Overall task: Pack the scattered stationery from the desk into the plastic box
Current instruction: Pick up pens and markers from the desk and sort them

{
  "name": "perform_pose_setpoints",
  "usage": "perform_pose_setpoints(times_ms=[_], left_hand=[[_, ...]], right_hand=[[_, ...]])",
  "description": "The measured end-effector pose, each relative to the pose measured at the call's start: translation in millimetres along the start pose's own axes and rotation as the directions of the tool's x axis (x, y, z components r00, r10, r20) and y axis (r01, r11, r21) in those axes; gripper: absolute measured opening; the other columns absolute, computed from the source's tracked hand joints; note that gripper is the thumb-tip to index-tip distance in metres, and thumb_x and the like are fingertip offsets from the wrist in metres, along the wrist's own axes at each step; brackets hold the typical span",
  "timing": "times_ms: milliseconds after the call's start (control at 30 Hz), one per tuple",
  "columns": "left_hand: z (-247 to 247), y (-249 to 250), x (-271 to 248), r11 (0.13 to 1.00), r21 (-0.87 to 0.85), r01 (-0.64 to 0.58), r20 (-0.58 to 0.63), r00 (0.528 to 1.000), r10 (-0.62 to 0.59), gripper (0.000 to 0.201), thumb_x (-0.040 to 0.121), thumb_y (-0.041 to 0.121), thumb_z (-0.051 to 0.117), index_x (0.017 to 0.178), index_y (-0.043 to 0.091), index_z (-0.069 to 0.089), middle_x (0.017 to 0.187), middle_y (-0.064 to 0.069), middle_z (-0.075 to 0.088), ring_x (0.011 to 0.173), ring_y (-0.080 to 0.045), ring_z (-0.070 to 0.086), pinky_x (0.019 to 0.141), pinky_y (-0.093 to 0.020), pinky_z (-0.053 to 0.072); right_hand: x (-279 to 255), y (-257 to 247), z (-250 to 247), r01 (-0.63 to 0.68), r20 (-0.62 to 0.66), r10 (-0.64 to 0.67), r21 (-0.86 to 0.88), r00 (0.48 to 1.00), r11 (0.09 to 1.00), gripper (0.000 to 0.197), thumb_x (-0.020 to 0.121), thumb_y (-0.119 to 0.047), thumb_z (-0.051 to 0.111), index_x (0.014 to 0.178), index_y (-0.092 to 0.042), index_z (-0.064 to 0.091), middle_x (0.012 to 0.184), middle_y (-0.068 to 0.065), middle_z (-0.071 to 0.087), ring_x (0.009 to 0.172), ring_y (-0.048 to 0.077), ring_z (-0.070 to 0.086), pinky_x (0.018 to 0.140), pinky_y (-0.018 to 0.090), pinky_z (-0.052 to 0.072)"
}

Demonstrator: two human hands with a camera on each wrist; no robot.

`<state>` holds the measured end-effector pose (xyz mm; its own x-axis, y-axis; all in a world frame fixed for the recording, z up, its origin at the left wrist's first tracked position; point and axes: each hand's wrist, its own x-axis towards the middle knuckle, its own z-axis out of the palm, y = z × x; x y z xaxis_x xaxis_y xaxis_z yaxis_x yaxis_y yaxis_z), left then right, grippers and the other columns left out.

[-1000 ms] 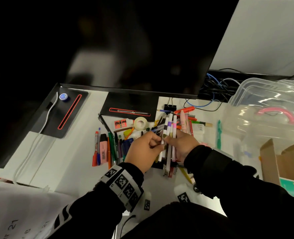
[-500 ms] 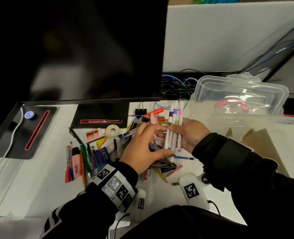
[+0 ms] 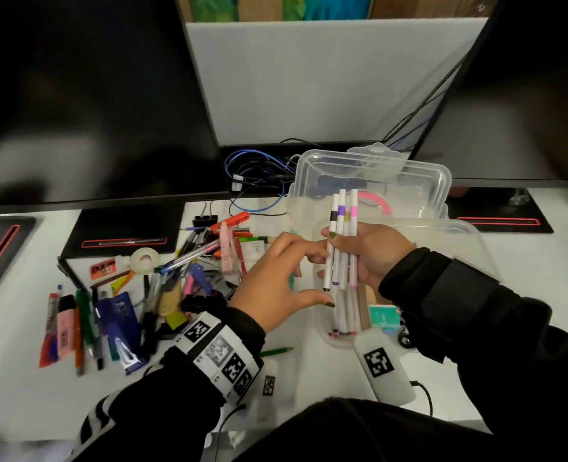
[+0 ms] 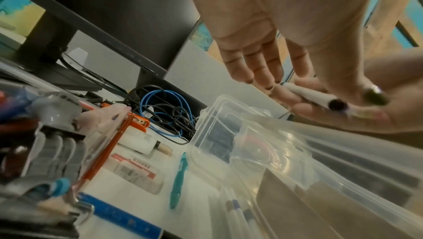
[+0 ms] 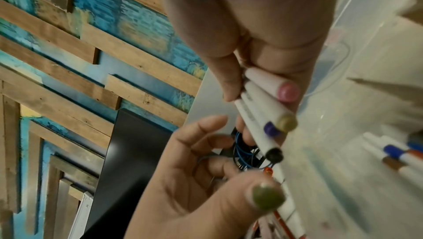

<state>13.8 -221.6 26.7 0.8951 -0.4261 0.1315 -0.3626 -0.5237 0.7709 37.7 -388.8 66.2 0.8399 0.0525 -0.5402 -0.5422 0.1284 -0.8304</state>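
My right hand (image 3: 372, 258) grips a bunch of several white markers (image 3: 342, 241) with black, purple, olive and pink bands, held upright over the clear plastic box (image 3: 326, 338). In the right wrist view the marker (image 5: 263, 112) caps point out from my curled fingers (image 5: 226, 80). My left hand (image 3: 276, 281) hovers just left of the bunch with relaxed fingers and holds nothing. More white markers (image 3: 344, 315) lie inside the box along its left wall. The scattered stationery pile (image 3: 189, 271) lies on the desk to the left.
The box's clear lid (image 3: 376, 175) stands behind it, next to tangled cables (image 3: 259, 168). Two dark monitors (image 3: 92, 95) rise at the back. A teal pen (image 4: 178, 176) lies beside the box, a green pencil (image 3: 276, 351) in front, a tape roll (image 3: 144, 260) in the pile.
Both hands moved right from the pile to above the box with the markers. My left hand has let go of the bunch and opened; the right hand keeps it.
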Motion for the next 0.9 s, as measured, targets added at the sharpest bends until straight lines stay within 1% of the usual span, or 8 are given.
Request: perform_pose_setpoints(times_ms=[100,200,300,400,533,700,800,900], left_hand=[[6,-6,3,0.996,0.057,0.066,0.014,0.998,-0.067,0.049,0.070,0.045,0.076,0.114,0.041,0.054,0.110,0.019,0.040,0.087,0.003,0.046,0.075,-0.005,0.038],[9,-14,5,0.984,0.061,0.166,-0.009,0.986,-0.166,0.032,0.083,0.035,0.066,0.114,0.039,0.058,0.104,0.013,0.045,0.079,0.001,0.048,0.074,-0.007,0.037],[9,-19,6,0.967,0.030,0.254,0.015,0.967,-0.254,0.030,0.088,0.033,0.060,0.116,0.043,0.057,0.098,0.010,0.049,0.072,-0.009,0.051,0.073,-0.014,0.043],[11,-19,6,0.961,-0.009,0.277,0.113,0.955,-0.274,0.032,0.089,0.034,0.059,0.116,0.050,0.054,0.092,0.011,0.053,0.072,-0.012,0.054,0.075,-0.020,0.048],[15,-23,7,0.961,-0.083,0.265,0.153,0.956,-0.251,0.040,0.087,0.029,0.061,0.116,0.054,0.052,0.093,0.014,0.053,0.072,-0.008,0.051,0.074,-0.016,0.046],[11,-27,11,0.959,-0.129,0.252,0.207,0.953,-0.222,0.034,0.086,0.024,0.064,0.111,0.047,0.059,0.097,0.011,0.052,0.074,-0.010,0.049,0.068,-0.006,0.042],[7,-29,15,0.963,-0.115,0.242,0.262,0.943,-0.206,0.035,0.082,0.029,0.069,0.107,0.050,0.057,0.097,0.013,0.053,0.076,-0.009,0.051,0.069,-0.007,0.043],[4,-32,18,0.965,-0.118,0.233,0.308,0.933,-0.187,0.041,0.072,0.035,0.077,0.105,0.049,0.058,0.096,0.015,0.053,0.076,-0.007,0.053,0.071,-0.008,0.042]], right_hand=[[5,0,-26,-0.055,0.000,0.055,-0.073,0.998,0.996,0.009,0.094,0.001,0.048,0.096,-0.002,0.056,0.090,0.019,0.066,0.084,0.035,0.064,0.081,0.048,0.052],[10,8,-44,-0.166,-0.032,0.163,-0.185,0.986,0.969,0.006,0.092,0.002,0.052,0.093,0.000,0.058,0.085,0.018,0.067,0.078,0.034,0.064,0.079,0.046,0.053],[18,17,-53,-0.266,-0.131,0.233,-0.386,0.964,0.883,0.021,0.085,-0.005,0.065,0.104,0.002,0.061,0.098,0.018,0.069,0.094,0.035,0.066,0.090,0.049,0.051],[28,22,-55,-0.307,-0.191,0.240,-0.599,0.952,0.740,0.038,0.076,-0.015,0.074,0.111,-0.005,0.062,0.113,0.011,0.065,0.105,0.031,0.063,0.091,0.044,0.052],[37,26,-40,-0.377,-0.196,0.324,-0.560,0.925,0.738,0.039,0.080,-0.007,0.071,0.116,0.002,0.057,0.115,0.022,0.064,0.105,0.038,0.062,0.093,0.050,0.049],[49,26,-21,-0.466,-0.187,0.447,-0.582,0.875,0.667,0.045,0.085,-0.004,0.064,0.127,0.006,0.051,0.124,0.024,0.058,0.115,0.039,0.056,0.099,0.051,0.044],[58,33,-21,-0.578,-0.178,0.586,-0.532,0.791,0.618,0.043,0.090,-0.002,0.055,0.132,0.004,0.046,0.133,0.023,0.051,0.124,0.038,0.048,0.104,0.051,0.038],[60,36,-19,-0.652,-0.166,0.666,-0.471,0.727,0.594,0.026,0.094,0.000,0.047,0.119,0.002,0.053,0.128,0.019,0.054,0.124,0.034,0.047,0.099,0.045,0.039]])
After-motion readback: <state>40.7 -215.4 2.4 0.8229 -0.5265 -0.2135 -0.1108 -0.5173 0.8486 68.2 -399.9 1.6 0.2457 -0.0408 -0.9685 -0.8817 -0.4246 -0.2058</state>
